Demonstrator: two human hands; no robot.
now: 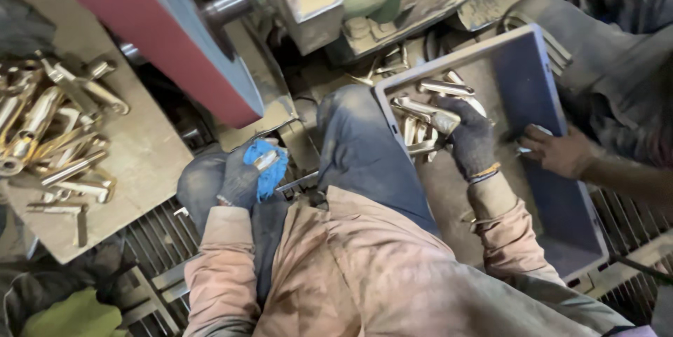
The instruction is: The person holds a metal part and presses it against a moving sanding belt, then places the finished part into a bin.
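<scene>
My left hand (242, 177) wears a dark glove and is closed on a blue cloth (270, 169) with a small metal piece showing in it, resting on my left knee. My right hand (468, 137), also in a dark glove, reaches into a grey-blue plastic tray (540, 77) and grips a shiny metal part (429, 114) above several similar metal parts (420, 140) lying in the tray's near corner.
Another person's bare hand (557, 151) rests inside the tray at the right. A board (140, 147) at the left carries a heap of brass-coloured parts (49, 126). A red sanding belt (154, 28) and a green-grey machine body (350, 0) stand ahead. Metal grating (151, 239) lies below.
</scene>
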